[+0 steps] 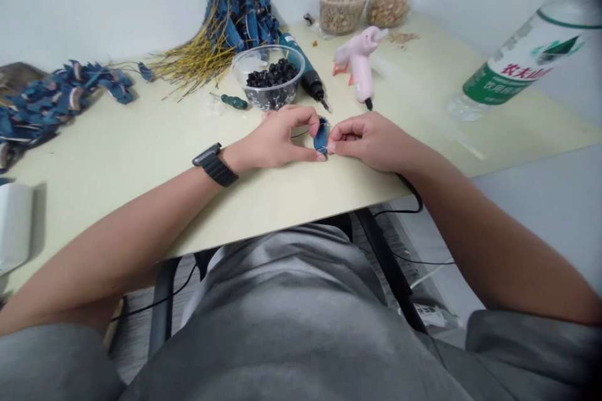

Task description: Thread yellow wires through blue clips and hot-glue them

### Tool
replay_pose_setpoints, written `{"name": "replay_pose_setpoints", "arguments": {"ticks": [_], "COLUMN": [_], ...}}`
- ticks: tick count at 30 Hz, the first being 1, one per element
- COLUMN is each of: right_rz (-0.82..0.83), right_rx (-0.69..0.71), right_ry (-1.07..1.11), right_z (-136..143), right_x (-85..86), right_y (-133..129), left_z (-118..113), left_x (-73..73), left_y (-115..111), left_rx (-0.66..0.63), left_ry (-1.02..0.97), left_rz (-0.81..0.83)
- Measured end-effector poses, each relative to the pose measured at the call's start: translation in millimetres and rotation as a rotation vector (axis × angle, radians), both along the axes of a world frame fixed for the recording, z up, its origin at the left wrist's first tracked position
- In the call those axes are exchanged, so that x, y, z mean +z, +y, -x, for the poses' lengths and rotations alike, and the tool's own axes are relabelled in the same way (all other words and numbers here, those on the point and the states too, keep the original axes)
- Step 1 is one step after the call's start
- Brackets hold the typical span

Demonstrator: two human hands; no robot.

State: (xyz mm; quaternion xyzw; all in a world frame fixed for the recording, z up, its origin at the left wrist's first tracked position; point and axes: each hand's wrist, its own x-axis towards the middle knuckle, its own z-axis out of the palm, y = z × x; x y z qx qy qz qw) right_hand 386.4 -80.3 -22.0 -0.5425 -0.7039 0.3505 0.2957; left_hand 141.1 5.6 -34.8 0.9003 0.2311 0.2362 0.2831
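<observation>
Between my two hands, a small blue piece [320, 136] stands over the table, with a thin pale strand across its lower end. My left hand [291, 138], with a black watch on the wrist, grips it between curled fingers and thumb. From the right, my right hand [362, 139] pinches at its lower right edge; whatever lies between those fingertips is too small to make out. A thin dark line runs behind my left fingers to the blue piece.
On the table [155, 182] stand a bowl of black pieces [273, 78], a dark green tool [308, 72], a pink glue gun [361, 62] and a large bottle [503, 78]. Blue pieces on yellow stems [235, 19] lie behind, more blue pieces [47, 100] at left.
</observation>
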Motion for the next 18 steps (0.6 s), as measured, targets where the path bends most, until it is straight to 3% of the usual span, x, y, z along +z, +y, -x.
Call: {"name": "replay_pose_setpoints", "arguments": {"ticks": [18], "right_rz": [-0.001], "right_rx": [0.010], "right_ry": [-0.019], "right_z": [-1.1], "right_x": [-1.2], "right_y": [1.0], "left_z": [2.7], "left_x": [8.6], "left_y": [-1.9], "left_rx": [-0.008], "left_ry": [0.089], "left_rz": [0.079]}}
